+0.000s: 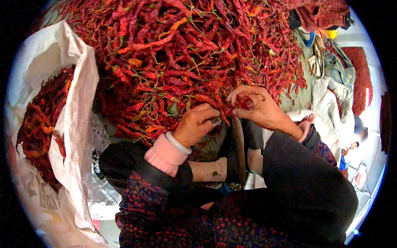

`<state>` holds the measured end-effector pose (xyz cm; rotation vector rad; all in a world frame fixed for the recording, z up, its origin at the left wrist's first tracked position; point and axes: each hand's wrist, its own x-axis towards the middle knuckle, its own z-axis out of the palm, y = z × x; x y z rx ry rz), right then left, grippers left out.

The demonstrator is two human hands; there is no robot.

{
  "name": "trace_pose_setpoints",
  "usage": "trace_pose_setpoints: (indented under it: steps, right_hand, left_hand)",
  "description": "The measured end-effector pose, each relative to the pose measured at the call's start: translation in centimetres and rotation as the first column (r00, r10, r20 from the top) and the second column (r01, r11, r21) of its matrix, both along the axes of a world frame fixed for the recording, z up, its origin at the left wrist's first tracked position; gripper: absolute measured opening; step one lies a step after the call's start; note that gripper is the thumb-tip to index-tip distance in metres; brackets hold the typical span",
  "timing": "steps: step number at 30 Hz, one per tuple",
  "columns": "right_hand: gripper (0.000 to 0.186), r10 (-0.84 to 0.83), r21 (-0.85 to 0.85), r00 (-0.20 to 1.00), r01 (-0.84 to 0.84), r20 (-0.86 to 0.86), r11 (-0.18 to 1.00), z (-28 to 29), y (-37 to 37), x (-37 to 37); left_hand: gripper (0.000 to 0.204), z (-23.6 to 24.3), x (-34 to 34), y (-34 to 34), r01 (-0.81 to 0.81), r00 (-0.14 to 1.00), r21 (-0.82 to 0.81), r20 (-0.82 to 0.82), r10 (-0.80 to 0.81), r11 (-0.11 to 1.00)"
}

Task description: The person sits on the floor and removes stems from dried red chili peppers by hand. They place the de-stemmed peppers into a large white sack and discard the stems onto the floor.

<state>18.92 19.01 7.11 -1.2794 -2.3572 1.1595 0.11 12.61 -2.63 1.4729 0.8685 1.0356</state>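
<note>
A large heap of dried red chilies spreads in front of me, many with pale stems on. My left hand is closed in a pinch at the near edge of the heap; a small shiny piece shows by its thumb, too small to name. Curled round several dried red chilies is my right hand, its thumb and forefinger close together. Between the two hands a red chili points downward; whether the left fingers touch it I cannot tell.
At the left stands a white woven sack, its mouth open, with darker dried chilies inside. My dark-clad knee rises under the right arm. Crumpled pale sacks and cloths lie to the right; a reddish mat is beyond them.
</note>
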Motion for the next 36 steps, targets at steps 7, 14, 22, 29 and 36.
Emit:
trace_pose_setpoints:
  steps: [7,14,22,29,36]
  right_hand:
    - [0.032,0.087,-0.05,0.993,-0.083,0.083,0.995,-1.0,-1.6,0.7]
    - [0.022,-0.121,-0.111,0.993,0.12,0.002,0.987,-1.2,-1.7,-0.2]
    - [0.009,-0.545,-0.649,0.838,0.414,-0.002,0.638,0.5,-2.1,-0.1]
    - [0.01,-0.521,-0.554,0.852,0.41,-0.05,0.724,-0.9,-3.3,-0.3]
    - [0.011,-0.604,-0.629,0.792,0.426,-0.089,0.651,0.8,-2.3,1.9]
  left_hand:
    - [0.016,-0.2,0.4,0.4,0.038,0.999,0.063,0.003,-0.038,0.997]
    - [0.014,-0.9,-0.1,0.1,0.021,0.998,-0.012,0.061,-0.02,1.0]
    - [0.024,0.5,-0.2,0.6,-0.056,0.994,-0.029,0.095,0.059,0.998]
    - [0.031,2.2,-0.1,-0.8,-0.173,0.974,-0.001,-0.146,0.171,0.985]
    - [0.028,0.9,0.3,-1.2,-0.189,0.98,-0.041,0.053,0.191,0.981]
